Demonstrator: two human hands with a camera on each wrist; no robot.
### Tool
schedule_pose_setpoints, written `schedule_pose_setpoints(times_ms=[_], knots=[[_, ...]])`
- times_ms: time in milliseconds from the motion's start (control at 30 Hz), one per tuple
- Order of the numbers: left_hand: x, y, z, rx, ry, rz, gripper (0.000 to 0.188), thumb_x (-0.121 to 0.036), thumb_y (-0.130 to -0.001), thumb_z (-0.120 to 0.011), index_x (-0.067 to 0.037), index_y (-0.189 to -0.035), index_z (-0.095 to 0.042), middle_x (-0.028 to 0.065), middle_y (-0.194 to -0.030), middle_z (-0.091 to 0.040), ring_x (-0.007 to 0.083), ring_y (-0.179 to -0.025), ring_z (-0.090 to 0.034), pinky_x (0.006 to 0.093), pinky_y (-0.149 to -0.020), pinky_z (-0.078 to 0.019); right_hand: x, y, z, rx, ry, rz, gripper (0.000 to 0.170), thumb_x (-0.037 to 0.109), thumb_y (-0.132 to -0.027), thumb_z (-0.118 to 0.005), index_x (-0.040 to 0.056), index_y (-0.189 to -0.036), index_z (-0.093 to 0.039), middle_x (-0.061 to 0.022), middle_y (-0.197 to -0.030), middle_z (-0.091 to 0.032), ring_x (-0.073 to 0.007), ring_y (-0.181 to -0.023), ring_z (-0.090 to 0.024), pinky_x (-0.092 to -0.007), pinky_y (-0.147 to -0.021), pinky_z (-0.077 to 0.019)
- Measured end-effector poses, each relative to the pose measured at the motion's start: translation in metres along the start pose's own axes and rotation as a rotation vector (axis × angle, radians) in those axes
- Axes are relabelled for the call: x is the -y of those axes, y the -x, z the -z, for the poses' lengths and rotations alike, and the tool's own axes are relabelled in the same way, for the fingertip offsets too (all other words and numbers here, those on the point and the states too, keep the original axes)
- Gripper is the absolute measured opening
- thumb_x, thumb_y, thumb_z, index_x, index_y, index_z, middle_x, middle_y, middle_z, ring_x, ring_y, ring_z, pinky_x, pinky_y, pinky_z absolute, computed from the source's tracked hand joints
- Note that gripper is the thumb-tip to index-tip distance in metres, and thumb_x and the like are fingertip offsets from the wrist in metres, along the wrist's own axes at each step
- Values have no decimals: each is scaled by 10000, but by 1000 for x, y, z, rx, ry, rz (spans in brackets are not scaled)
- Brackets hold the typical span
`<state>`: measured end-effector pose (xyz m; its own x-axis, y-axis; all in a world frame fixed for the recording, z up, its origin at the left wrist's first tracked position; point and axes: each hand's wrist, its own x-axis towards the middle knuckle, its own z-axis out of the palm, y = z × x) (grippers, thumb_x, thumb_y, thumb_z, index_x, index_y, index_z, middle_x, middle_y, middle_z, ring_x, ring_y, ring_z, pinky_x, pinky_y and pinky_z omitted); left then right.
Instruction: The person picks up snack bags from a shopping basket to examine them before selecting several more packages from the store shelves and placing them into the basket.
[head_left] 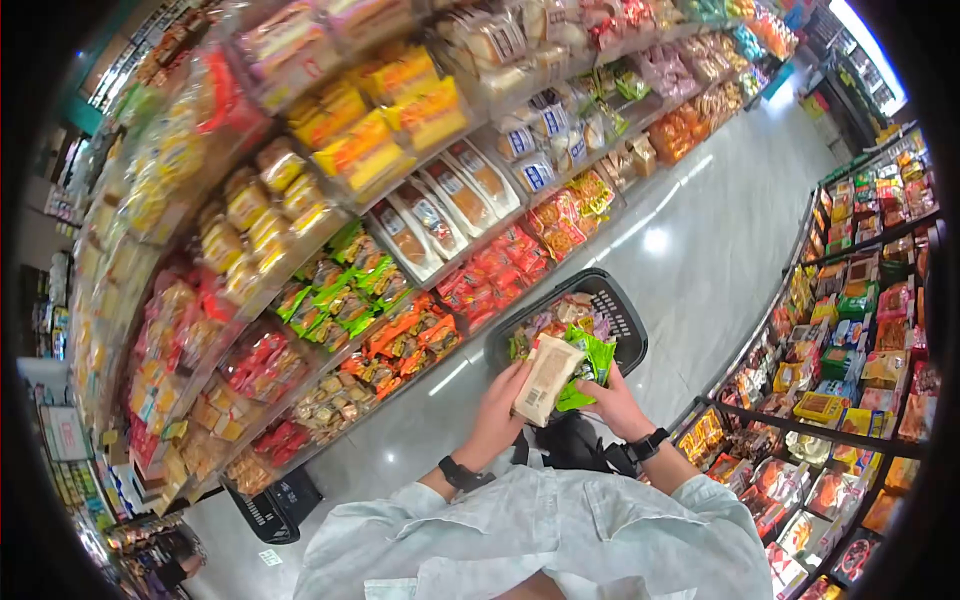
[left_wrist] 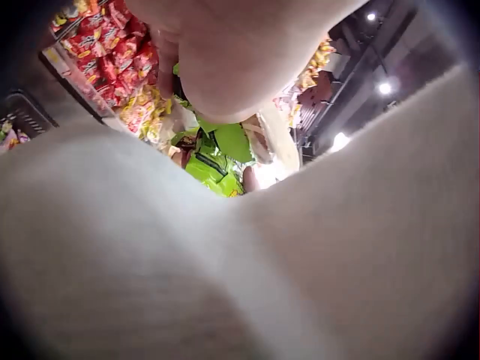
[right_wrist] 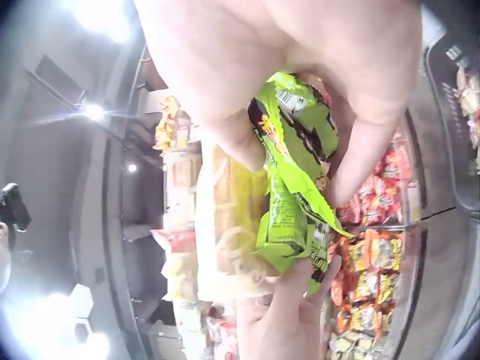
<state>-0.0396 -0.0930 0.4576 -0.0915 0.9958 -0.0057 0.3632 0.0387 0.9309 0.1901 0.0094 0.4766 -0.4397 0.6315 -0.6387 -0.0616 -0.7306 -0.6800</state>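
My left hand [head_left: 498,405] grips a cream-coloured flat package [head_left: 549,380] with a barcode on its face. Green snack packets [head_left: 590,366] are pinched in my right hand [head_left: 616,402], right beside the cream package. In the right wrist view my right hand [right_wrist: 300,82] holds the crumpled green packets [right_wrist: 289,202] from above, and the left hand [right_wrist: 281,322] shows below them at the cream package [right_wrist: 225,225]. Both items are over the near side of a black basket [head_left: 637,345] with assorted packets in it. The left wrist view is mostly blocked by a sleeve [left_wrist: 240,277].
Shelves of bagged snacks and breads [head_left: 420,200] rise at the left. Another rack of packets [head_left: 850,370] curves along the right. A second black basket [head_left: 272,512] stands on the floor at the lower left. Grey floor [head_left: 700,210] runs between the shelves.
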Motion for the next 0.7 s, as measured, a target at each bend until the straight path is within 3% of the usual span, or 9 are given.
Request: schedule_pose_setpoints(times_ms=[100,200,333,467,500,533,567,667,700], knots=[[-29,29,9,-49,-45,-53,812,51,-843,-690,-113,-1607,-468,230,-1643,-373,439,-1490,-409,462,-1217,-369,10,38,-27,80,-80,71,699,-12,-1010,-636,164,-1607,-318,-67,-1487,-543,-256,-1304,-625,-459,-1009,-608],[-74,61,14,-139,-147,-102,832,32,-849,-686,-123,-1629,-437,260,-1647,-344,466,-1490,-392,473,-1231,-344,8,68,-41,112,-71,126,714,-16,-991,-650,164,-1597,-317,-66,-1461,-550,-250,-1275,-641,-443,-1020,-603],[-123,114,5,-186,-72,-61,823,-95,-879,-713,-132,-1644,-410,257,-1714,-171,483,-1550,-264,532,-1251,-295,-2,103,-47,191,-11,164,701,-35,-980,-652,103,-1582,-320,-81,-1466,-538,-243,-1292,-624,-412,-1014,-607],[-139,179,-4,-222,19,-23,753,-175,-948,-674,-145,-1647,-397,218,-1704,-166,459,-1555,-234,538,-1263,-266,-30,131,-48,255,78,193,686,-40,-966,-676,85,-1563,-363,-86,-1464,-546,-205,-1325,-583,-365,-1030,-566],[-135,193,-7,-257,42,15,729,-186,-967,-657,-144,-1646,-395,211,-1692,-186,452,-1550,-243,531,-1267,-261,-47,128,-42,297,140,240,745,-18,-976,-690,115,-1608,-318,-72,-1463,-565,-211,-1283,-628,-376,-968,-606],[-130,208,-10,-292,64,53,707,-198,-986,-640,-143,-1645,-394,205,-1680,-206,446,-1544,-251,524,-1271,-256,-54,135,-45,328,164,222,746,-33,-966,-683,102,-1602,-318,-74,-1469,-555,-207,-1307,-601,-368,-1005,-575],[-119,222,-14,-339,5,62,764,-170,-1005,-658,-127,-1676,-294,181,-1650,-242,407,-1522,-293,503,-1254,-311,-61,141,-49,359,191,205,747,-48,-956,-675,90,-1597,-318,-77,-1474,-545,-203,-1331,-574,-360,-1043,-543],[-139,252,-27,-600,436,252,968,-122,-961,-734,-114,-1713,-125,158,-1675,-209,306,-1497,-352,444,-1236,-349,-74,162,-70,459,230,170,770,-82,-933,-651,76,-1602,-303,-78,-1484,-531,-196,-1360,-540,-348,-1104,-490],[-141,261,-27,-620,505,242,1032,-121,-944,-767,-109,-1709,-76,169,-1657,-236,310,-1495,-361,449,-1225,-369,-78,169,-76,488,237,160,782,-91,-926,-642,75,-1607,-295,-78,-1487,-529,-194,-1362,-537,-347,-1116,-479]])
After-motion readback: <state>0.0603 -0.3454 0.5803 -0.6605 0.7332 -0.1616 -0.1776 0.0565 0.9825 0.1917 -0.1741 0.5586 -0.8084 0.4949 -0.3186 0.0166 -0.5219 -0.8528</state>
